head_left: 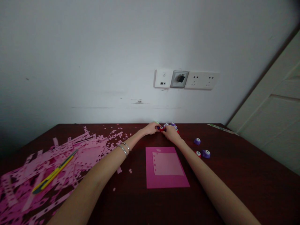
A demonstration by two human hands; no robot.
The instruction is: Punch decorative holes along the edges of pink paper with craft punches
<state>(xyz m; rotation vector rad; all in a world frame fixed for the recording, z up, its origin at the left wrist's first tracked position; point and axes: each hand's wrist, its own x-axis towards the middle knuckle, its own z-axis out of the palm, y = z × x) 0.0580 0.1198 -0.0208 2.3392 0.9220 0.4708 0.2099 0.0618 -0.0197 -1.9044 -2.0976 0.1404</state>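
Observation:
At the back of the table, my left hand (152, 128) and my right hand (171, 133) reach in from both sides to a small red craft punch (161, 128) with a white button. The fingers of both hands are closed at its sides. Several more purple and red craft punches (173, 124) cluster just behind my right hand, partly hidden by it. Nearer to me, between my forearms, a light pink paper (167, 164) with shapes punched along its left edge lies on a darker pink sheet (156, 184).
Pink paper strips and scraps (91, 150) cover the left side, with a yellow utility knife (55, 172) on top. A purple punch (197, 141), another purple punch (206, 153) and a red punch (198, 154) stand right. Wall sockets (201, 80) are above the table's back edge.

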